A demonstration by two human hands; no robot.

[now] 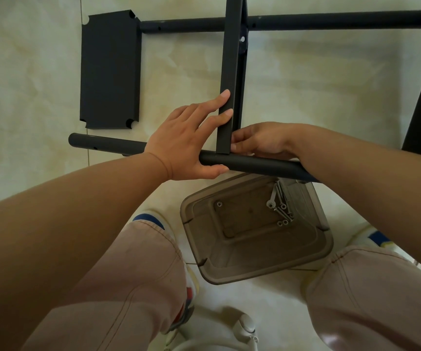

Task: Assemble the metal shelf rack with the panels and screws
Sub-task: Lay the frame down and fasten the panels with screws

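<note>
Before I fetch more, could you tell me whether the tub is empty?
Not empty: screws lie in the open tub.

Both forearms are bare, with no sleeves, watch or jewellery showing down to the left hand and the right hand. The legs are covered by dusty pink trousers with darker reddish-brown stitched seams running along each thigh and curving over the knees. White shoes with a blue patch at the toe show beyond each knee, and the left one also has a red and grey patch along its side.
</note>
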